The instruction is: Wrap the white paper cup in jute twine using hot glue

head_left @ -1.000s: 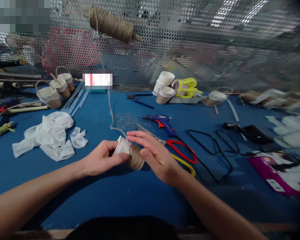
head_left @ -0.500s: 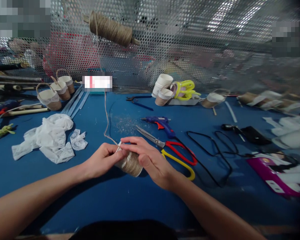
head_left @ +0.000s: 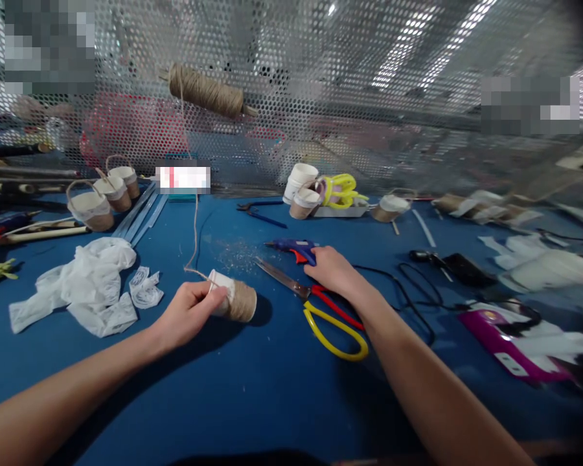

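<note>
My left hand (head_left: 192, 310) grips a white paper cup (head_left: 222, 285) lying on its side, its lower part wrapped in brown twine (head_left: 243, 301). A strand of twine runs from the cup up to a large twine spool (head_left: 205, 90) mounted on the mesh. Over to the right, my right hand (head_left: 333, 272) is closed around the handle of a blue glue gun (head_left: 291, 246) that has a red trigger. Just below it are scissors (head_left: 298, 291) with one red and one yellow handle, partly covered by my right forearm.
White lace (head_left: 87, 278) lies in a heap at left. Small twine-wrapped baskets (head_left: 91, 210) stand behind it, beside clear glue sticks (head_left: 140, 210). Blue pliers (head_left: 262, 213), a stack of white cups (head_left: 298, 181), a black cable (head_left: 412, 285) and a purple case (head_left: 500, 343) are also on the table.
My right hand has left the twine-wrapped cup and moved right onto the glue gun's handle, gripping it. My left hand still holds the cup. The view has shifted slightly.
</note>
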The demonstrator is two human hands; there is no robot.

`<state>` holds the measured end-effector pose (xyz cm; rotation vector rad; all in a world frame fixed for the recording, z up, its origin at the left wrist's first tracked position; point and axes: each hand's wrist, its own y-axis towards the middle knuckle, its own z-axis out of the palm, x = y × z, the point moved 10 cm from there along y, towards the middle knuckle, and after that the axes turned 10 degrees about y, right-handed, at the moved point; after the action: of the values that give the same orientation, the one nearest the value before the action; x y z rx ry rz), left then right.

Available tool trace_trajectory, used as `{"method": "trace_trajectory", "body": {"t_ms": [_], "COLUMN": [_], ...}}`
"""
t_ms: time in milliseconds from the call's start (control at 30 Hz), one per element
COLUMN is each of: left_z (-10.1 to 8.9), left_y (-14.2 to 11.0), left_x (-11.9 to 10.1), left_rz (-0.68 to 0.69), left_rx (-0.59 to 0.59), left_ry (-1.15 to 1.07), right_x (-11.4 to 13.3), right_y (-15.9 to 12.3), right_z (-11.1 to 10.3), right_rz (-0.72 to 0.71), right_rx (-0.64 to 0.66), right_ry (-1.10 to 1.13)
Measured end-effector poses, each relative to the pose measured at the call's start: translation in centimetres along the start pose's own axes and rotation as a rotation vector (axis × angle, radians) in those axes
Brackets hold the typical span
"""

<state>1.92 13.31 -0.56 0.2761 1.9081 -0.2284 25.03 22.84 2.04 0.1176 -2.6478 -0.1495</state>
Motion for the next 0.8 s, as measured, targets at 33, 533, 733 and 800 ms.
{"method": "trace_trajectory", "body": {"t_ms": [33,533,733,800], "left_z": [-0.2,0.7,-0.2,-0.5], "left_y": [0.1,0.2,0.7,0.9], "left_x": [0.1,0.9,1.5,1.8], "left_rz": [0.008,-0.014,-0.063,-0.079], "left_rx": [-0.018,0.055,-0.012,-0.031], "left_ry": [0.013,0.092,0.036,0.0], "right_x": [-0.5,4.0,8.6,8.8], "right_y": [0.2,-5.4,-8.5,-8.7], "right_z": [0.4,0.0,1.3,1.4], "right_rz": [0.015,0.172,0.013,-0.029], "right_rx": [-0.002,0.269,0.453,0.426], "right_ry": [0.003,0.692,0.845,0.785]}}
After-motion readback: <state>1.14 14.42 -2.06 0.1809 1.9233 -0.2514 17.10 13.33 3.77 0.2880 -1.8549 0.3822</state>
